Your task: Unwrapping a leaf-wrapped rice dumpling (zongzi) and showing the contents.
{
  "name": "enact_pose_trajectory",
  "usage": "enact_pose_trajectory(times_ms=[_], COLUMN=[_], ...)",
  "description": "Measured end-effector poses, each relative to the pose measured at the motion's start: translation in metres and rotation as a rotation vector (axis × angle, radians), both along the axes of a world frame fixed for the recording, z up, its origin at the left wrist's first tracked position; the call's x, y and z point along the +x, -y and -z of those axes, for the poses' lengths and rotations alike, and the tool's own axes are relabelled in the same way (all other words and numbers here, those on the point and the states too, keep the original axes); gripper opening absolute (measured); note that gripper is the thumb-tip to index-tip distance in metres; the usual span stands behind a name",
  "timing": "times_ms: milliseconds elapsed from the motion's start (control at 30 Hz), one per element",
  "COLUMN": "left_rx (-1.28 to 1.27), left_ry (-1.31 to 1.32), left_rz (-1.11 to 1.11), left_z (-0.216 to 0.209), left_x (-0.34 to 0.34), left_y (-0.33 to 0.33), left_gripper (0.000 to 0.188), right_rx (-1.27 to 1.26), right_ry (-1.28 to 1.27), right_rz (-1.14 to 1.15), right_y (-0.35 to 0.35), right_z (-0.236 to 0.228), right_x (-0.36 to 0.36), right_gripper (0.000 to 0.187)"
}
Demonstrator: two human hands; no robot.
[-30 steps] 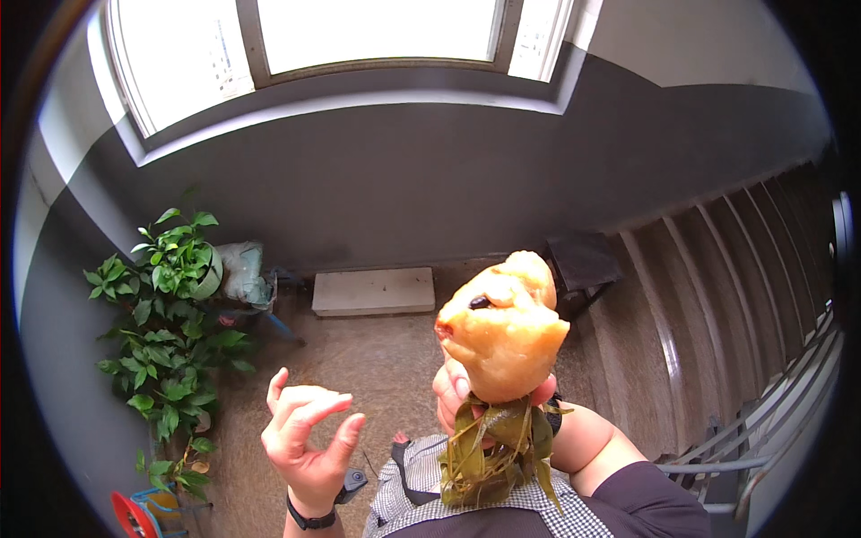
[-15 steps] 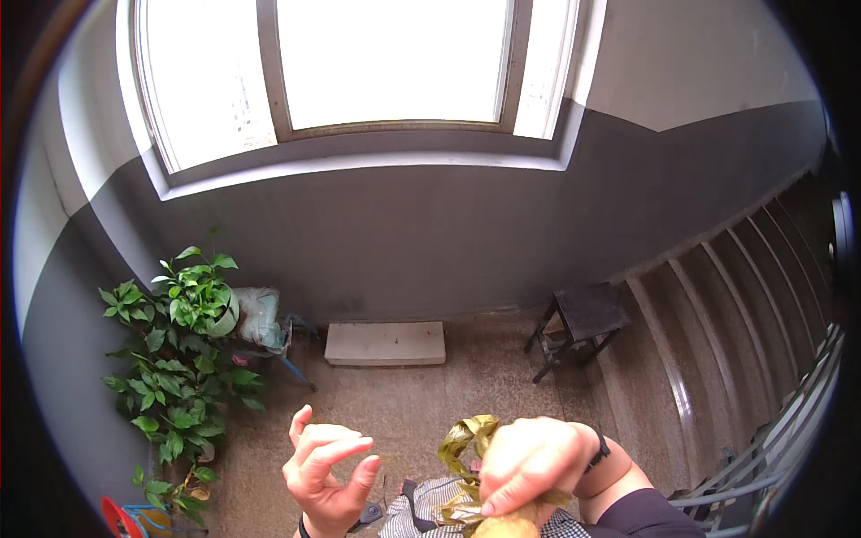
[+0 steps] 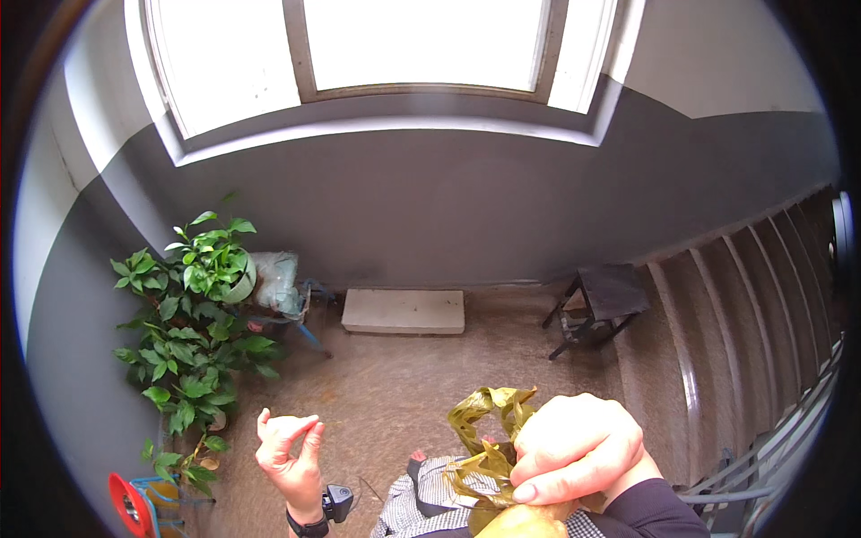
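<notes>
The green leaves (image 3: 489, 462) are pinched by the grip of the right hand (image 3: 574, 448), with the fingers curled. The yellow food (image 3: 525, 523) is located just below the right hand and is cut off by the lower edge of the view. The left hand (image 3: 291, 459) is positioned well apart from the leaves; its grip is pressed together at thumb and forefinger. A pale block (image 3: 404, 311) and a dark stool (image 3: 612, 291) are set on the floor (image 3: 377, 386).
</notes>
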State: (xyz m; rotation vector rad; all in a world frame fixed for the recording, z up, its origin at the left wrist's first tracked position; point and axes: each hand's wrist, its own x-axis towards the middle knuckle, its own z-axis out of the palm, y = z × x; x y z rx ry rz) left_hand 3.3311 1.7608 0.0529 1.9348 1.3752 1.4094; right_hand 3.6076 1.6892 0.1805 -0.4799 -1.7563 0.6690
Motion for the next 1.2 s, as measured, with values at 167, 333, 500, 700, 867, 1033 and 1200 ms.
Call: enact_pose_trajectory(times_ms=[167,333,500,700,867,1033,1200], left_rx=[-0.192,-0.224,-0.245,-0.176,-0.044,0.05,0.158], left_ry=[0.132,-0.008,0.051,0.179,0.166,0.124,0.126], left_rz=[-0.081,-0.019,-0.031,0.105,0.188,0.229,0.201], left_z=[-0.003,0.014,0.02,0.027,0.022,-0.004,-0.03], left_x=[-0.018,-0.052,-0.062,-0.043,-0.013,0.031,0.064], left_y=[-0.007,-0.033,-0.073,-0.146,-0.23,-0.325,-0.412], left_gripper=[0.054,0.083,0.083,0.081,0.083,0.081,0.08], right_rx=[-0.067,-0.028,-0.3,-0.377,-0.353,-0.264,-0.204], right_ry=[0.012,-0.046,-0.476,-0.472,-0.507,-0.49,-0.509], right_rz=[0.059,0.067,0.254,0.684,0.861,0.897,0.997], right_y=[-0.021,-0.06,-0.077,-0.131,-0.187,-0.264,-0.325], right_z=[0.012,0.054,0.098,0.106,0.127,0.103,0.081], right_x=[-0.023,-0.028,-0.024,0.015,0.057,0.098,0.138], right_gripper=[0.008,0.04,0.049,0.066,0.076,0.069,0.055])
